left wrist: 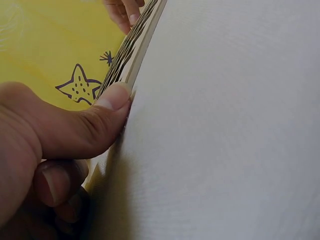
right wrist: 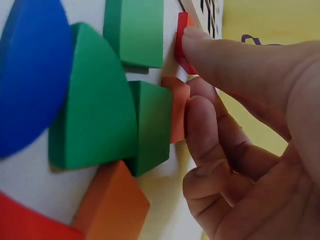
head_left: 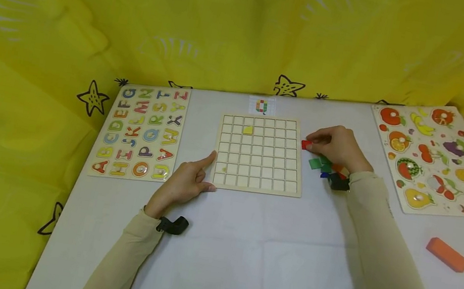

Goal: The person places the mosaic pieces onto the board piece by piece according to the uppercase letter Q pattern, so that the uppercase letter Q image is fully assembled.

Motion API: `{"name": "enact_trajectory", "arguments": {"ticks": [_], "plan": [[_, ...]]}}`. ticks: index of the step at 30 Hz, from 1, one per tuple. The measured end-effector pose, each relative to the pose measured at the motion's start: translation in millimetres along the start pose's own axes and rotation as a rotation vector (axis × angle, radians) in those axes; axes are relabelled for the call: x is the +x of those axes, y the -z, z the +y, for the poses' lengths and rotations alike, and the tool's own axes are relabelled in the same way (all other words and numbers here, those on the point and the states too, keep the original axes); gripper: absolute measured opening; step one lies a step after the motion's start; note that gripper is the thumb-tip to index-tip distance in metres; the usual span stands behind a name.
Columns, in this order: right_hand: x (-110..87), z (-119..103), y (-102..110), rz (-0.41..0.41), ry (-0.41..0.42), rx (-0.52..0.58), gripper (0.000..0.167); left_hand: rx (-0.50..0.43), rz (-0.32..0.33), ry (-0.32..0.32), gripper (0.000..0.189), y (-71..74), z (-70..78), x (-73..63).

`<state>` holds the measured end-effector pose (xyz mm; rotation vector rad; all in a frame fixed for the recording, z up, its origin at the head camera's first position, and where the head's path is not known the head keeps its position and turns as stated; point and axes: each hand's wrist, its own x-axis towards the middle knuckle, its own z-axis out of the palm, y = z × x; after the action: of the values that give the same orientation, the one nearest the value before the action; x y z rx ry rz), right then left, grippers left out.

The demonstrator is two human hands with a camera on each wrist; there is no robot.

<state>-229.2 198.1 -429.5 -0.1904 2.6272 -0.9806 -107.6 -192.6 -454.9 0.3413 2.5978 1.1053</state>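
Observation:
A square wooden grid board [head_left: 257, 161] lies in the middle of the table, with one yellow tile [head_left: 248, 130] in its upper part. My left hand [head_left: 185, 182] is at the board's near left corner, index finger extended to the left edge and thumb touching the corner; its other fingers are bent. To the right of the board, my right hand [head_left: 338, 144] pinches a small red tile [right wrist: 181, 37] between thumb and fingers. Green pieces [right wrist: 97, 107], a blue piece [right wrist: 32, 75] and orange pieces [right wrist: 117, 202] lie loose below that hand, partly hidden by it in the head view.
A small pattern card [head_left: 262, 105] showing coloured squares lies behind the board. An alphabet puzzle [head_left: 139, 134] is on the left, a fruit puzzle [head_left: 440, 164] on the right. An orange block [head_left: 447, 254] sits at the right. Yellow cloth [head_left: 231, 37] hangs behind the table.

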Motion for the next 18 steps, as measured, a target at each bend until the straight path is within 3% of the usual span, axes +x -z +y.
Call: {"name": "enact_trajectory", "arguments": {"ticks": [9,14,18], "plan": [[0.0,-3.3,-1.7,0.017,0.013,-0.048,0.026,-0.014,0.001,0.002,0.093,-0.4,0.2,-0.6],[-0.8,-4.2,-1.5,0.024,0.002,-0.032,0.022,-0.015,0.002,-0.002,0.092,-0.2,0.4,-0.9],[-0.2,-2.5,-1.6,0.07,0.018,-0.003,0.027,-0.005,0.006,-0.022,0.092,0.4,-0.5,-0.6]]}}
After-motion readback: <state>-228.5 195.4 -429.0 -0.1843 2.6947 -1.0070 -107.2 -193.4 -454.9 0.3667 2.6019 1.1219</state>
